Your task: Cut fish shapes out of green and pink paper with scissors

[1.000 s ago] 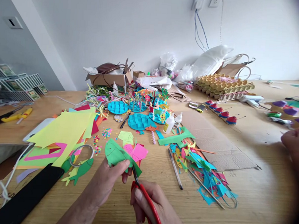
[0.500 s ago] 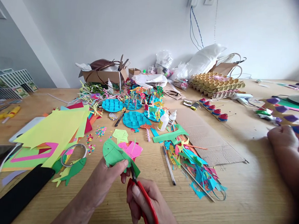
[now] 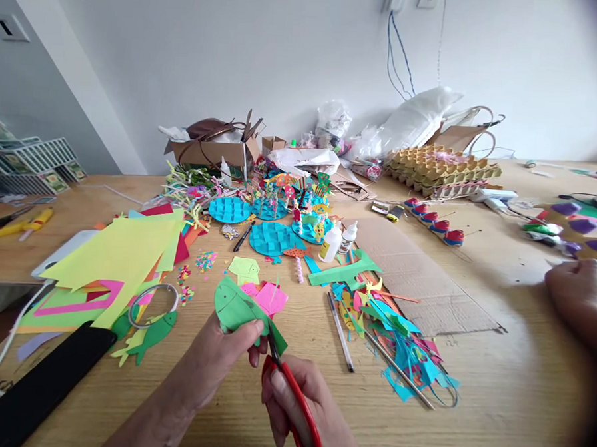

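Note:
My left hand [image 3: 234, 350] pinches a green paper fish [image 3: 237, 307], with an eye and a curved line drawn on it, between thumb and fingers. Red-handled scissors [image 3: 297, 397] are gripped in my right hand [image 3: 302, 390]. Their dark blades meet the green paper near its tail end, close to my left fingertips. Just beyond the fish lie a pink paper piece [image 3: 273, 298] and a pale yellow paper [image 3: 245, 269] with a fish outline. Finished-looking green and yellow fish cutouts [image 3: 155, 336] rest at the left, partly under a ring of tape [image 3: 154, 306].
Coloured paper sheets [image 3: 111, 254] are stacked at the left. Paper scraps [image 3: 411, 356], a pen [image 3: 340, 332] and flat cardboard [image 3: 420, 276] lie to the right. Glue bottles [image 3: 331, 244] stand near blue crafted discs [image 3: 272, 239]. Another person's hand [image 3: 578, 291] is at the far right.
The view has shifted slightly, so the scene sits a little further right. Both hands keep hold of the fish and scissors, and the blades stay at the tail end.

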Available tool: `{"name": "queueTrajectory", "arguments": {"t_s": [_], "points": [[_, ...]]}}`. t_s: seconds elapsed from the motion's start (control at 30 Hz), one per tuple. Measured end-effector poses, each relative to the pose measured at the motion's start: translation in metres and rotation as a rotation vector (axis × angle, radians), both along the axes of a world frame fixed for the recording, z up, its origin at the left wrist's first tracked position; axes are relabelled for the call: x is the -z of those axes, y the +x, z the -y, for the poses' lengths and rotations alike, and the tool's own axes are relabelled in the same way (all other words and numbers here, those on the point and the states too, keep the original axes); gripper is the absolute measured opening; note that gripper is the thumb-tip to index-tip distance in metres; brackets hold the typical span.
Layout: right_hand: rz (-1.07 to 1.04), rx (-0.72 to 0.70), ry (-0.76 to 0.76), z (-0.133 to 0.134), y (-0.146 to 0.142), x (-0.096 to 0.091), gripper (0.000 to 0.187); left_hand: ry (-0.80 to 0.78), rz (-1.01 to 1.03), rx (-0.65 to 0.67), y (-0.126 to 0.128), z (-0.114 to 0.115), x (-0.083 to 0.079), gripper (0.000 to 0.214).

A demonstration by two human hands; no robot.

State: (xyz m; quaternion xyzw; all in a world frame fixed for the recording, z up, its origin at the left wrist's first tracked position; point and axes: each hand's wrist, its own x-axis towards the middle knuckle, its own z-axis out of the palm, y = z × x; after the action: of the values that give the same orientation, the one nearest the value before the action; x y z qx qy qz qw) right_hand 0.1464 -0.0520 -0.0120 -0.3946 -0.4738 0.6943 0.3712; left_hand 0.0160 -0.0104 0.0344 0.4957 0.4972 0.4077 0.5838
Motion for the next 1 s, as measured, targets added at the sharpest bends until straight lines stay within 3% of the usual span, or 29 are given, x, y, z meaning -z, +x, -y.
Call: {"name": "queueTrajectory", "arguments": {"t_s": [1.0], "points": [[0.034,-0.039,-0.047,0.004,0.005,0.005,0.057,-0.048,0.011,0.218,-0.012,-0.007,-0.004,0.011]]}}
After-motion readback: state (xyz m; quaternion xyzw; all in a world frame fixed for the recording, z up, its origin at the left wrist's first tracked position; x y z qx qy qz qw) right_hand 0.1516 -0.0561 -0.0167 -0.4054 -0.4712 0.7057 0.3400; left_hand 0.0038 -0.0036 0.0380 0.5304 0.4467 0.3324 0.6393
